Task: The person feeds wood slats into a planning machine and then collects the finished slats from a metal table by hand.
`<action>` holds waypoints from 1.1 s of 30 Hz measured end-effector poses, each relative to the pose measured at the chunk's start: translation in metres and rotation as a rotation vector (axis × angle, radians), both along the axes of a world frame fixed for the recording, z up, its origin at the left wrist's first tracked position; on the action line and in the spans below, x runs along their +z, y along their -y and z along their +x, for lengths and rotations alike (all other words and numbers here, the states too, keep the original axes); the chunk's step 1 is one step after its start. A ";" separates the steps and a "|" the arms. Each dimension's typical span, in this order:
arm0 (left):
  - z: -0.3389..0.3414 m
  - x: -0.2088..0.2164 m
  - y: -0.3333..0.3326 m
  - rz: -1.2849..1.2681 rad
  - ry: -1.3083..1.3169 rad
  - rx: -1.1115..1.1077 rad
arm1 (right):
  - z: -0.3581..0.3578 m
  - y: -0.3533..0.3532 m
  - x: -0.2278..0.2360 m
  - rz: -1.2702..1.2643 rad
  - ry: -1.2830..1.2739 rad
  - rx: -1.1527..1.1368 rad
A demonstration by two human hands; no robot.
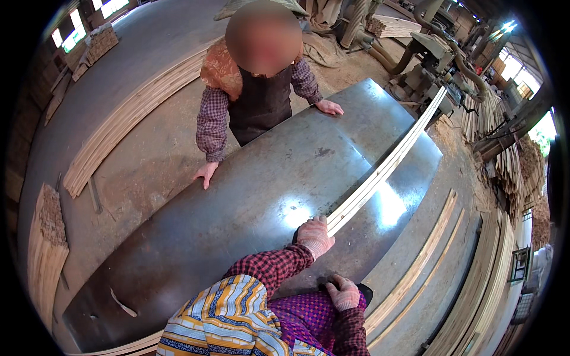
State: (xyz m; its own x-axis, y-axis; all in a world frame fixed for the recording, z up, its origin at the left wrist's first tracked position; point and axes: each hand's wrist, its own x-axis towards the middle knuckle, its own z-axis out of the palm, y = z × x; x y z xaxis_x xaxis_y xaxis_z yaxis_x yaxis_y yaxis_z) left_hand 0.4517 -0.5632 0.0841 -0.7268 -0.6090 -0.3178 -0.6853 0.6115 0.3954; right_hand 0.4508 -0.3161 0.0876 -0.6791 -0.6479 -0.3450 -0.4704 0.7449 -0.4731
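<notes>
1. Purple checked cloth (306, 320) covers the lap at the lower centre of the frame, beside the gloved right hand (344, 293). Its fingers look loosely bent; I cannot tell whether they hold anything. Loose folds could bunch and hamper that hand.

2. Nearer the centre, the gloved left hand (314, 237) is closed on the near end of the pale wooden strips (389, 166). With just 1 hand clearly gripping such long pieces, they could twist or slide apart, and splinters could pierce the glove.

3. Those strips slant over the dark table (237, 207) toward the upper right. Its glossy top may offer little friction, so a sideways push could swing their far ends.

4. Across the table, a co-worker's 2 bare hands rest at the edge, at left of centre (206, 174) and upper centre (329, 107). A wide swing could knock the latter.

5. Upper right, the strips' far ends reach a machine (424, 74); contact is unclear. Snagging there could jerk the grip loose.
</notes>
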 end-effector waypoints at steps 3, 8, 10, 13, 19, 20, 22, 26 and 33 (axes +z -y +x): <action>0.001 -0.003 0.000 -0.001 -0.010 -0.012 | 0.001 -0.001 -0.004 -0.007 0.006 -0.004; -0.001 0.001 0.002 0.041 0.031 -0.012 | 0.002 -0.001 -0.003 -0.020 -0.022 -0.004; -0.001 0.000 0.001 0.034 0.024 -0.011 | 0.001 -0.001 0.000 -0.007 -0.021 -0.002; 0.000 0.000 0.002 0.013 0.006 -0.017 | 0.003 0.001 -0.003 -0.015 -0.014 -0.012; 0.001 -0.002 0.001 0.014 0.004 -0.020 | 0.003 -0.001 -0.005 0.000 -0.011 -0.009; 0.001 -0.004 0.001 0.012 0.007 -0.016 | 0.001 -0.002 -0.005 -0.003 -0.011 -0.004; 0.000 -0.005 -0.001 0.014 0.005 -0.013 | -0.001 -0.003 -0.004 0.002 -0.008 -0.001; 0.001 0.006 0.002 0.046 0.045 -0.020 | 0.002 -0.002 -0.004 -0.005 -0.028 0.001; 0.001 0.008 0.000 0.045 0.050 -0.004 | 0.002 -0.001 0.002 -0.030 -0.008 -0.007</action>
